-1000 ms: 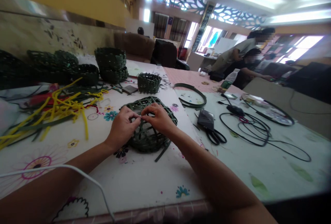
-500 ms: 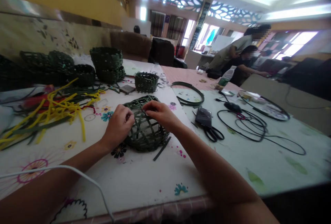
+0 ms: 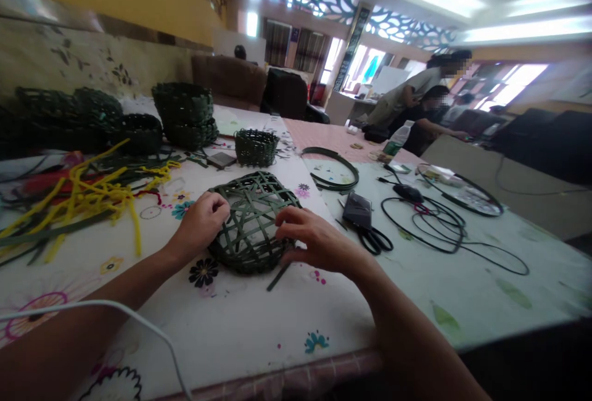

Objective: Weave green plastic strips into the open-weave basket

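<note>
A dark green woven basket (image 3: 252, 222) lies on the table before me, its open lattice of crossing strips facing up. My left hand (image 3: 203, 219) is closed at its left edge, fingers curled against the weave. Over the basket's right side is my right hand (image 3: 319, 237), fingers bent and apart from the thumb; whether the fingertips touch the weave I cannot tell. Below that thumb a loose green strip (image 3: 276, 279) rests on the tablecloth, its upper end close to the hand.
Green baskets (image 3: 182, 111) and a small basket (image 3: 256, 147) stand behind. Yellow strips (image 3: 92, 197) lie left. To the right are scissors (image 3: 377, 240), a dark flat object (image 3: 357, 210), a coiled strip (image 3: 354, 173), black cable (image 3: 444, 250) and a bottle (image 3: 398, 139). A white cable (image 3: 139, 321) crosses my left forearm.
My right hand has left the top of the basket and moved right and down to its right side, its fingers opening. My left hand remains at the left edge. The view has shifted slightly.
</note>
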Demonstrator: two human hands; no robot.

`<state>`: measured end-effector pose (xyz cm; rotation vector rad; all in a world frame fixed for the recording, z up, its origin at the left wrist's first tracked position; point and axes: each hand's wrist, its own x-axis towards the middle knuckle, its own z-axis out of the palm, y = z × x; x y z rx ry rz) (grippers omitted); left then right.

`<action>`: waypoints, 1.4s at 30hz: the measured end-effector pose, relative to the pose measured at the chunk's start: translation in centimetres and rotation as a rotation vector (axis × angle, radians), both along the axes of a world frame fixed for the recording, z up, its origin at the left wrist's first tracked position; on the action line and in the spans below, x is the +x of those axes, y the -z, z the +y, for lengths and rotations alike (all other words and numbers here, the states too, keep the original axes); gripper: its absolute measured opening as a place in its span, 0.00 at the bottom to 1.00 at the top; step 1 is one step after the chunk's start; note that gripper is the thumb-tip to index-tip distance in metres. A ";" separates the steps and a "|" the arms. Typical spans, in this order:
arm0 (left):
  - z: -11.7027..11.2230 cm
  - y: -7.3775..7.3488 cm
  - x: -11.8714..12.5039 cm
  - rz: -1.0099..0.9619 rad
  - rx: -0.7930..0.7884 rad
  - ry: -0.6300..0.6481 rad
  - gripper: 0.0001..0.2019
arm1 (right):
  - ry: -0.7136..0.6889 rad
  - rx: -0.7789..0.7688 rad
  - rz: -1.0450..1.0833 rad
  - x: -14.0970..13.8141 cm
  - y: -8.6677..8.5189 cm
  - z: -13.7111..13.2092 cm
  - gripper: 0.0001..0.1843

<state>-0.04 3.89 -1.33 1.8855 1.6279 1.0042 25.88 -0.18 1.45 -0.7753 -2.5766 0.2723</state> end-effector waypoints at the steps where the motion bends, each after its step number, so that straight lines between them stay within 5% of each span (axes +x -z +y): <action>1: 0.0 0.0 0.0 -0.002 -0.006 -0.001 0.10 | 0.017 -0.006 0.053 0.2 0.2 0.1 0.12; 7: 0.3 0.2 -0.3 0.002 0.013 0.003 0.10 | 0.253 -0.072 0.317 1.0 0.8 0.5 0.05; 10: 0.3 0.3 -0.4 -0.015 0.012 0.006 0.10 | 0.341 -0.217 0.383 1.0 0.8 0.6 0.09; 13: 0.1 0.3 -0.4 -0.042 -0.006 -0.003 0.09 | 0.322 -0.302 0.437 1.2 1.0 1.0 0.09; 18: -0.1 0.3 -0.2 -0.146 -0.113 0.009 0.08 | 0.286 -0.236 0.569 1.7 2.2 2.2 0.08; 29: 0.0 0.6 -0.3 -0.108 -0.061 0.040 0.08 | 0.455 -0.173 0.715 1.2 4.1 3.4 0.06; 42: 0.0 0.1 -0.4 -0.074 -0.101 0.062 0.17 | 0.369 -0.168 0.696 1.6 3.7 3.5 0.08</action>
